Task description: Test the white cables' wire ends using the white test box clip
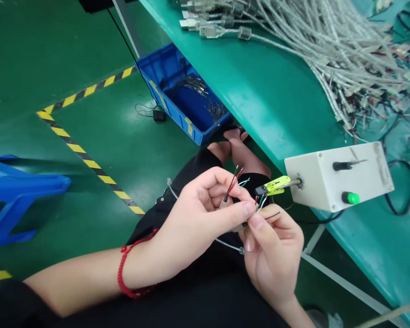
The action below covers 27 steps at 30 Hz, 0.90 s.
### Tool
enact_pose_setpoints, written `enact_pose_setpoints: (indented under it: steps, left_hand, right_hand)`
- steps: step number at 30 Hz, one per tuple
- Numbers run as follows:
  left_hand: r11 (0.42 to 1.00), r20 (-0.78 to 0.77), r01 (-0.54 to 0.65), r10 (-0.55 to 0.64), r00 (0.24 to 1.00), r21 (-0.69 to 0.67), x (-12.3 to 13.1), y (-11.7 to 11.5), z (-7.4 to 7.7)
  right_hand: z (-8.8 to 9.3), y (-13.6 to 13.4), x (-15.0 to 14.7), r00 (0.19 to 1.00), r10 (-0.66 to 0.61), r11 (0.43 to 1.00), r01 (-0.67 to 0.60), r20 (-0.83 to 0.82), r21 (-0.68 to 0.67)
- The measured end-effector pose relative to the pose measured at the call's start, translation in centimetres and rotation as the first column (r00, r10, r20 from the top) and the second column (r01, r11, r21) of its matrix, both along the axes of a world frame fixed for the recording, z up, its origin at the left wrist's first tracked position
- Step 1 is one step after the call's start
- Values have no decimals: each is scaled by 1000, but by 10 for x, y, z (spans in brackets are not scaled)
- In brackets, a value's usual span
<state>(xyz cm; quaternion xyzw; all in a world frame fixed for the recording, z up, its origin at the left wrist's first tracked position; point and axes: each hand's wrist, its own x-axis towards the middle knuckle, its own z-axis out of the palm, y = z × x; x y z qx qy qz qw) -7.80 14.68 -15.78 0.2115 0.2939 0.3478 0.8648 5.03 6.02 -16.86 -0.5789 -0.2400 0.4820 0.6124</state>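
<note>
My left hand, with a red braided cord at its wrist, grips a USB cable end whose split red and black wires point upward. Thin green and white strands show beside them. My right hand is pinched against my left thumb, closed on a cable end with a dark wire sticking out; the fingers partly hide it. Just above the fingertips, a yellow-green clip bears a small black connector, with red, green and white wires running down from it toward my hands.
The clip's lead enters a white box with a green button, at the edge of the green table. Many clear USB cables lie heaped there. A blue bin holding dark wires stands on the floor. Blue plastic is at left.
</note>
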Motion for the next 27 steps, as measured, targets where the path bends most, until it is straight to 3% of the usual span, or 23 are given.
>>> enact_pose_setpoints:
  steps: [17, 27]
  left_hand:
    - [998, -21, -52, 53, 998, 47, 6, -5, 0]
    - [999, 18, -25, 25, 1000, 36, 5, -6, 0]
  right_hand:
    - [-2, -2, 2, 999, 19, 999, -18, -45, 35]
    - [-2, -1, 1, 998, 32, 998, -29, -45, 61]
